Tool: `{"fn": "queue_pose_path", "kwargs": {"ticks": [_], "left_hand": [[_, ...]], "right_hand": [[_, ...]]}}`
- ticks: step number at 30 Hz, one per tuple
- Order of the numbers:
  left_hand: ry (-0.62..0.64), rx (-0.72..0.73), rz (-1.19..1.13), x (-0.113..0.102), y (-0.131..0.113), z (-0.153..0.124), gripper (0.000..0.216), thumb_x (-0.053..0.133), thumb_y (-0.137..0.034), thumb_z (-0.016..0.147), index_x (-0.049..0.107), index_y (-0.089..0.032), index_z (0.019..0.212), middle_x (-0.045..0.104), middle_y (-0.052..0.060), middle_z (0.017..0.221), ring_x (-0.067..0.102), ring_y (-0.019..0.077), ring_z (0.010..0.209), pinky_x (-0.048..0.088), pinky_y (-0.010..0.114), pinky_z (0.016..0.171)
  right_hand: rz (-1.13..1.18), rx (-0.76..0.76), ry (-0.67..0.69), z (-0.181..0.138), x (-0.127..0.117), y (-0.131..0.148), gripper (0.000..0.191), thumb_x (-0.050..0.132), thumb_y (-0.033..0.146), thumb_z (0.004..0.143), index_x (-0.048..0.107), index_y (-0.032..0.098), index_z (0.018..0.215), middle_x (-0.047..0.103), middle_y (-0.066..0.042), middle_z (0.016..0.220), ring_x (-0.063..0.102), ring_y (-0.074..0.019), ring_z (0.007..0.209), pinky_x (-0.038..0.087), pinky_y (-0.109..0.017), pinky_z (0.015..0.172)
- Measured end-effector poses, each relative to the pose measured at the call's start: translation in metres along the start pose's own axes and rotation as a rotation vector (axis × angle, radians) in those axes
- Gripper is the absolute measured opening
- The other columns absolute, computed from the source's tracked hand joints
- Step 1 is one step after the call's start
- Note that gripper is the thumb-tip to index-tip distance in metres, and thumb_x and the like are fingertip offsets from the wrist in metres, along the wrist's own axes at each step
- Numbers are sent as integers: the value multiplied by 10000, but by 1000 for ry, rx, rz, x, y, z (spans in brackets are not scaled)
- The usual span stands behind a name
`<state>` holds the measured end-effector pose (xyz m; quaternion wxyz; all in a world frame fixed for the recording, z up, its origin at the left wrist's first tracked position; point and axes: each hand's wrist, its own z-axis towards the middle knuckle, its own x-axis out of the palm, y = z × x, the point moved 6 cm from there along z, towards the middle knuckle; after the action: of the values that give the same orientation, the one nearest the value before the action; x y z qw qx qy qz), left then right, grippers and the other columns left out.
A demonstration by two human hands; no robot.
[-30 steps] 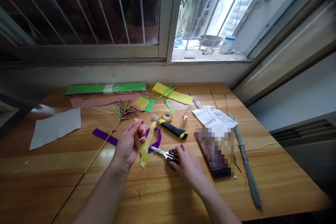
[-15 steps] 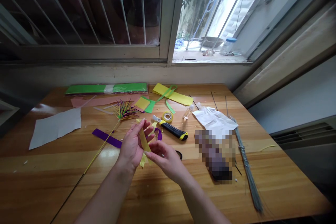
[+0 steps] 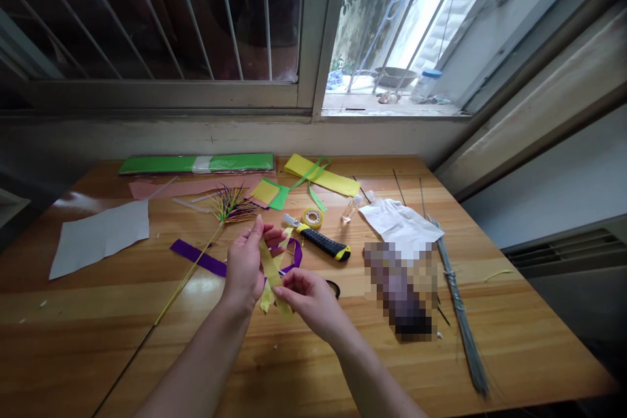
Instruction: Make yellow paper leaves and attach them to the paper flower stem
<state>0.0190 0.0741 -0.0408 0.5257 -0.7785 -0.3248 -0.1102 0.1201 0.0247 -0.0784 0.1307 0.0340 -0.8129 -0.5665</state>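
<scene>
My left hand (image 3: 246, 264) pinches the upper end of a yellow paper strip (image 3: 271, 268) between thumb and fingers. My right hand (image 3: 307, 299) grips the same strip lower down, pulling it taut above the wooden table (image 3: 313, 353). A purple paper strip (image 3: 198, 257) lies under my hands. The scissors (image 3: 334, 288) rest on the table behind my right hand, mostly hidden. A flower stem with purple and yellow-green fringe (image 3: 232, 204) lies just beyond my left hand.
A yellow-black utility knife (image 3: 321, 241), tape roll (image 3: 312, 216), small bottle (image 3: 351, 207), white paper (image 3: 398, 221), grey sheet (image 3: 100, 237), green and yellow papers (image 3: 196, 164) and a wire bundle (image 3: 460, 317) lie around. A blurred-out object (image 3: 399, 287) sits right of my hands.
My right hand left the scissors on the table and came over to take the lower part of the yellow strip, which my left hand kept holding.
</scene>
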Motion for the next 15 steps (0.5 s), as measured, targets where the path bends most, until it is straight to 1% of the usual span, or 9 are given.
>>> {"fn": "queue_pose_path", "kwargs": {"ticks": [2, 4, 5, 7, 9, 10, 12, 13, 15], "left_hand": [[-19, 39, 17, -2, -2, 2, 198, 659, -306, 744, 602, -122, 696, 669, 28, 568, 672, 168, 609, 513, 231, 541], [-19, 42, 17, -2, -4, 4, 203, 647, -319, 756, 610, -123, 717, 689, 41, 617, 679, 172, 644, 519, 242, 579], [-5, 30, 7, -1, -5, 4, 216, 625, -337, 773, 620, -122, 751, 706, 55, 682, 683, 173, 680, 525, 250, 608], [66, -24, -27, 3, -5, 3, 293, 556, -403, 813, 631, -125, 863, 720, 93, 869, 682, 184, 795, 532, 274, 688], [155, -115, -47, 6, -2, -3, 377, 491, -448, 839, 613, -120, 978, 688, 131, 1027, 659, 205, 916, 527, 298, 763], [193, -167, -41, 6, 1, -6, 387, 484, -440, 846, 601, -112, 1015, 673, 148, 1067, 644, 217, 959, 523, 310, 790], [239, -247, 8, 4, 9, -14, 330, 513, -350, 851, 589, -97, 1049, 666, 166, 1080, 629, 231, 997, 514, 321, 826], [247, -262, 40, 1, 12, -17, 284, 529, -285, 847, 591, -96, 1051, 674, 162, 1067, 631, 230, 994, 511, 319, 835], [226, -243, 91, -5, 16, -20, 218, 530, -172, 840, 602, -102, 1034, 697, 142, 1016, 649, 213, 955, 514, 297, 829]], "right_hand": [[31, 21, 16, 0, 2, -2, 341, 716, 441, 603, 522, 163, 639, 536, 37, 564, 462, -83, 501, 338, -208, 475], [56, 53, 34, 0, 3, -4, 366, 712, 470, 594, 518, 164, 645, 562, 26, 561, 495, -95, 488, 364, -213, 457], [71, 65, 37, 1, 3, -5, 378, 710, 483, 588, 516, 164, 648, 571, 23, 556, 509, -101, 481, 375, -216, 443], [100, 74, 25, 2, 2, -4, 393, 714, 494, 575, 512, 165, 654, 575, 25, 538, 519, -106, 462, 383, -213, 416], [126, 62, 12, 4, 1, -1, 393, 719, 486, 571, 508, 165, 652, 574, 30, 524, 513, -99, 449, 380, -204, 403], [135, 55, 15, 5, 1, 1, 385, 717, 479, 579, 507, 164, 652, 577, 30, 523, 510, -95, 448, 378, -200, 403], [137, 35, 27, 8, 1, 5, 360, 706, 461, 608, 509, 163, 654, 581, 27, 534, 504, -91, 457, 379, -197, 410], [132, 24, 31, 10, 1, 6, 348, 699, 453, 622, 510, 162, 652, 574, 28, 539, 500, -88, 464, 380, -195, 415], [107, -2, 40, 12, -1, 8, 329, 688, 442, 642, 520, 160, 663, 555, 31, 564, 488, -86, 479, 380, -195, 418]]}}
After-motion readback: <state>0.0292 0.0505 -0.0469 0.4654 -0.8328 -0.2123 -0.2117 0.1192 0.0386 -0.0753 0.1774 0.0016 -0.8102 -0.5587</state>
